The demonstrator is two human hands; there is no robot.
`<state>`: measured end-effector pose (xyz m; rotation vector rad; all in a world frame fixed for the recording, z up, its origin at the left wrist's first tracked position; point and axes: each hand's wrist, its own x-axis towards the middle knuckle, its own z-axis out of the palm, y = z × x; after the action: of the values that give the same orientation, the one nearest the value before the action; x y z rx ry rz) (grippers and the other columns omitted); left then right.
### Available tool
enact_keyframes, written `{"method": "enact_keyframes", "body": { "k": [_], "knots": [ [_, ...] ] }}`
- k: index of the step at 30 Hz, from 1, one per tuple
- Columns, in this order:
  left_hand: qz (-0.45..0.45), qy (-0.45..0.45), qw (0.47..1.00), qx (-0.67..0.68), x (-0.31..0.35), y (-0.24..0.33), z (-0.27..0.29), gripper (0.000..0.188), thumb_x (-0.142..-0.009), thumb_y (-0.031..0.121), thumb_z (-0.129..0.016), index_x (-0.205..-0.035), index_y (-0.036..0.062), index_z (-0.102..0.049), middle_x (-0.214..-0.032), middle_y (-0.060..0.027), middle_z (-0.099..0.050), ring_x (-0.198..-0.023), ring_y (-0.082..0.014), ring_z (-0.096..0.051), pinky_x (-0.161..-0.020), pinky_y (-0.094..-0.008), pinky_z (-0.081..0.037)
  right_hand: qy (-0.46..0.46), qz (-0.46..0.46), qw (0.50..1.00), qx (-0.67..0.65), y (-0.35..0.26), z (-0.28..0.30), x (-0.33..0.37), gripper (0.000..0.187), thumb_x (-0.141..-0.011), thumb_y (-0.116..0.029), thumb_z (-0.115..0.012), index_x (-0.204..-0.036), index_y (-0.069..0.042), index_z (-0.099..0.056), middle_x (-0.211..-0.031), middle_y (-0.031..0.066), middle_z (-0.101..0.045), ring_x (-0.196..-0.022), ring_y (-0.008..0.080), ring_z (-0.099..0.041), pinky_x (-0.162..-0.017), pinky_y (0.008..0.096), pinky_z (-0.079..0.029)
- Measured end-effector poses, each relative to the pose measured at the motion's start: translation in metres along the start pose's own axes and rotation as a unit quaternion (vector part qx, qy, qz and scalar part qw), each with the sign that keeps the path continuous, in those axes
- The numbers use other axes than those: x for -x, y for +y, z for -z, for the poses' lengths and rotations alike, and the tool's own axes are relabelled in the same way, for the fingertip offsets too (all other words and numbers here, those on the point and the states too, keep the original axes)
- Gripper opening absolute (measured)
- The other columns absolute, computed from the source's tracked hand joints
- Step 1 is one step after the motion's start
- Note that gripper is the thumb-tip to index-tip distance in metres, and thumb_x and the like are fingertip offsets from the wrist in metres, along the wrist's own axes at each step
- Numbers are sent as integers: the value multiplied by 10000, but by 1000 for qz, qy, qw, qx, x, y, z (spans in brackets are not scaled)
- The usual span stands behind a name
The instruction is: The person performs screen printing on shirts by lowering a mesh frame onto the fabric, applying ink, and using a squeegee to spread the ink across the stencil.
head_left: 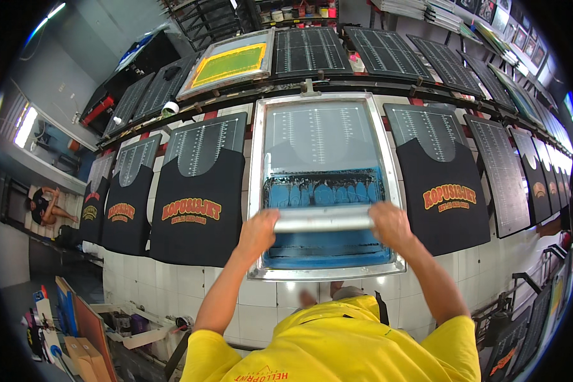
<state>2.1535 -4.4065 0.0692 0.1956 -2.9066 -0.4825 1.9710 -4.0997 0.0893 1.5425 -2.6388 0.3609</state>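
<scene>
Both my hands grip a long silver squeegee (325,219), one at each end. My left hand (258,232) is closed around its left end, and my right hand (391,224) around the right end. The squeegee lies across the lower half of a metal-framed printing screen (256,159). Blue emulsion (325,258) covers the lower part of the mesh, with a band of black ink (321,177) just beyond the squeegee. Through the pale upper mesh, a marked board and a dark shirt neckline show faintly. The squeegee's lower edge is hard to make out.
Black shirts with red-and-yellow prints lie on boards to the left (197,197) and right (449,184) of the screen. A second screen with a yellow-green area (229,65) rests on the far row of boards. A white cup (170,109) lies near it. Another person (49,207) sits at far left.
</scene>
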Motion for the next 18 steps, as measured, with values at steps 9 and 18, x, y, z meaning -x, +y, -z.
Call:
{"method": "enact_keyframes", "body": {
  "k": [9, 18],
  "knots": [
    [-31, 71, 997, -17, 108, 48, -22, 248, -734, -36, -562, -974, -3, -612, -1084, -123, -644, -1032, -289, -630, -832, -350, -542, 71, 14, 997, 1, -55, -25, 101, 372, -586, -65, -683, -942, -6, -590, -1008, 135, -607, -961, 295, -592, -775, 390, -512],
    [11, -54, 998, -39, 129, 64, -22, 474, -732, -29, -525, -1205, -30, -488, -1339, -160, -452, -1294, -330, -407, -1085, -423, -346, -12, -20, 996, -88, -66, -14, 118, 619, -632, -271, -817, -1110, 20, -553, -1186, 201, -524, -1129, 388, -487, -941, 469, -412]
  ]
}}
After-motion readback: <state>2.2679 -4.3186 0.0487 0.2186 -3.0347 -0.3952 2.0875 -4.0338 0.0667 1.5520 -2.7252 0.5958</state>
